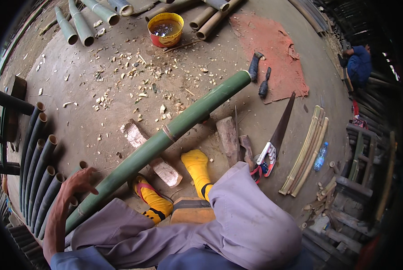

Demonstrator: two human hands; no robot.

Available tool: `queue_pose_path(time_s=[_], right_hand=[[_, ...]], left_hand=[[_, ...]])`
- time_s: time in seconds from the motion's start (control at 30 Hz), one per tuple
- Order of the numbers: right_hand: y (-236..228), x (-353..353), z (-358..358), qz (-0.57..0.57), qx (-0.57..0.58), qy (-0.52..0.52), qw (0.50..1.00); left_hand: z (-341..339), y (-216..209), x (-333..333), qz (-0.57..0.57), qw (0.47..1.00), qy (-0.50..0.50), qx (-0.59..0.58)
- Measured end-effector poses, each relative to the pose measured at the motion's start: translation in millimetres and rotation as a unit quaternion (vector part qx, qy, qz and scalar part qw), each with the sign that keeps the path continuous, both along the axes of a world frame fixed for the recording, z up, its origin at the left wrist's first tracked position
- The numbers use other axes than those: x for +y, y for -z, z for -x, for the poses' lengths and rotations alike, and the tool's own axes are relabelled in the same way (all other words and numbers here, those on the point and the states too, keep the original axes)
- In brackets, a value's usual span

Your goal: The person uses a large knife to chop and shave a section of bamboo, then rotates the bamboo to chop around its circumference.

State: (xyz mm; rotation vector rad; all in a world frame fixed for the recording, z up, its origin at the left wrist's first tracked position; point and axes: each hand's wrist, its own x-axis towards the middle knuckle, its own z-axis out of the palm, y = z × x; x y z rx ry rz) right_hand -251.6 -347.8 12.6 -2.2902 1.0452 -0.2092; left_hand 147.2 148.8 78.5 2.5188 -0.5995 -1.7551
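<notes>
Patterned markings are borne by the white, red and blue handle of a handsaw (282,123) laid on the earthen floor (102,135), though any lettering on it cannot be made out; print on a small blue plastic bottle (320,156) nearby is likewise too fine to be read. The left grip (79,182) is held loose, fingers spread and slightly curled, just beside a green bamboo pole (140,157); whether the surface is brushed by the fingertips cannot be told. The right grip is out of view, and its state cannot be told. The pole is slanted from the seated worker's left thigh up toward the right, its pale cut end raised near two dark-handled tools, its lower end hidden beside grey trousers (255,211). A pale, rough-hewn wooden block (167,172) is crossed by the pole and partly covered by it. Yellow socks (196,167) are worn on both feet, a red-strapped sandal (140,186) being seen on the left one. Split bamboo strips (305,150) are laid between saw and bottle. At far right, a person in blue (359,65) is blurred by the lens edge, and the stacked poles below are half lost in shadow.
</notes>
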Motion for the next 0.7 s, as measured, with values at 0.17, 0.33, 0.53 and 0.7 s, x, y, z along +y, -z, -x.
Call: queue_pose_path(time_s=[0.17,0.33,0.53,0.7], right_hand=[[14.4,6.8,-10.4,-0.042,-0.032,0.027,0.998],[18.3,9.8,-2.1,-0.06,-0.034,0.062,0.996],[16.3,12.3,-3.9,-0.069,-0.038,0.083,0.993],[19.3,9.9,-13.7,-0.085,-0.054,0.079,0.992]], left_hand=[[105.1,69.3,56.7,0.089,0.967,-0.067,-0.23],[131.7,97.8,29.2,0.116,0.93,-0.182,-0.299],[90.0,47.4,-81.2,0.141,0.953,-0.131,-0.233],[52.3,16.0,-181.9,0.198,0.955,-0.13,-0.179]])
